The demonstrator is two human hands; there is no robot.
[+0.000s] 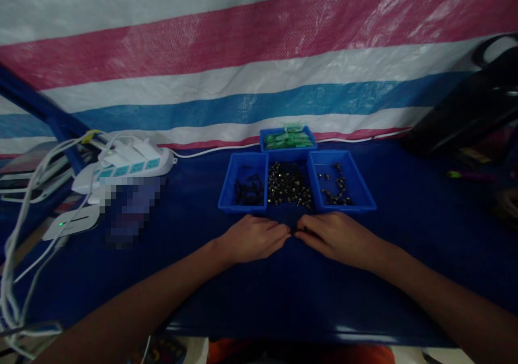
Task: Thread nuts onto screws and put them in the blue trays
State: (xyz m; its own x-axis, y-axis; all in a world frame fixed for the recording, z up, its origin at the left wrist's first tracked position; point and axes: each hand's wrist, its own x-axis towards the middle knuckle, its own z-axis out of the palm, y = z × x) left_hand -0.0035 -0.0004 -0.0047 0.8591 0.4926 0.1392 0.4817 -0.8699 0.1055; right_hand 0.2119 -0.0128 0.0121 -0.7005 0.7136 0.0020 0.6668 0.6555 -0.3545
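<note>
My left hand (253, 238) and my right hand (336, 238) rest palm down on the dark blue table (404, 245), fingertips nearly meeting just in front of the trays. Whether a small part is pinched between them is too dark to tell. Just beyond stand three blue trays side by side: the left tray (226, 191) holds a few black parts, the middle one (288, 186) a heap of small metal pieces, the right tray (362, 188) several dark parts. A fourth blue tray (263, 137) behind them holds green packets.
A white power strip (129, 167) with plugs and white cables (24, 202) lies at the left, next to a small white device (73, 223). A black object (465, 110) stands at the far right. A striped tarp (243, 56) hangs behind the table.
</note>
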